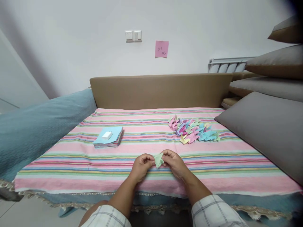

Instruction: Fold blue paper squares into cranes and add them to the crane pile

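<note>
Above a striped cloth (71,160), we hold a folded pale green paper (158,160) at its two sides, left hand (141,167) and right hand (174,163) each nearly closed, thumb and fingers pinching. Beyond our right hand lies a cluster of multicoloured folded papers (193,130); at left, a small white object (107,135) rests on a stack of paper sheets (115,135).

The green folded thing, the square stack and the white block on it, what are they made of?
The green folded piece looks like thin, dull paper, because it has creases and pointed corners. The stack seems to be matte paper too: many thin, coloured edges show at its side. The white block looks smooth, perhaps plastic, but it is too small to tell.
</note>
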The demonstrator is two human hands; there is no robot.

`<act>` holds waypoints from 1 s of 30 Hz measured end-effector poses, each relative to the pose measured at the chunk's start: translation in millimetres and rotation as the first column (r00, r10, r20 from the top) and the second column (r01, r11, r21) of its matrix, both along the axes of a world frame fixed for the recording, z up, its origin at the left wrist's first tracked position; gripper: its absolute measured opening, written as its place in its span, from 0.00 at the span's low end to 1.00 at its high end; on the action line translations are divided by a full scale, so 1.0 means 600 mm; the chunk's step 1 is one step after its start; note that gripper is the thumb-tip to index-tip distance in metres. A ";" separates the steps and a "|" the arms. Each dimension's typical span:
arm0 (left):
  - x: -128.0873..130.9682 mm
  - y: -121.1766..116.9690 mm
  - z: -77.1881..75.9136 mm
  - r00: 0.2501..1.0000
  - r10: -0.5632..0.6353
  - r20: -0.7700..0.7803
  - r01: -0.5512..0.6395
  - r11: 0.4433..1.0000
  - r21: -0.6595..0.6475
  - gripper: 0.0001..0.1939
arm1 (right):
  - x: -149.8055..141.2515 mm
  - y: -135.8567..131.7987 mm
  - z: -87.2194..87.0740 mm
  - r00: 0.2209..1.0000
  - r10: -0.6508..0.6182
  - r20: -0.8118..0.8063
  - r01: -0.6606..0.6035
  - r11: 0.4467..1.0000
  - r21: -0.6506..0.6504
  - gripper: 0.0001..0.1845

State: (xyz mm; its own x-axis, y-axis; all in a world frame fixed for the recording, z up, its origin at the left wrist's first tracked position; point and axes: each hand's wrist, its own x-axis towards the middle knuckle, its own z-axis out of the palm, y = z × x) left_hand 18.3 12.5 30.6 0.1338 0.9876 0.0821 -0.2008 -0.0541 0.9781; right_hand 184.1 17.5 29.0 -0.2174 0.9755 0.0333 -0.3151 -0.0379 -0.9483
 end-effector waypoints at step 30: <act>0.011 -0.004 -0.018 0.997 0.038 0.062 -0.033 0.996 -0.080 0.16 | -0.035 -0.014 -0.016 0.953 -0.089 -0.291 0.076 0.996 -0.056 0.13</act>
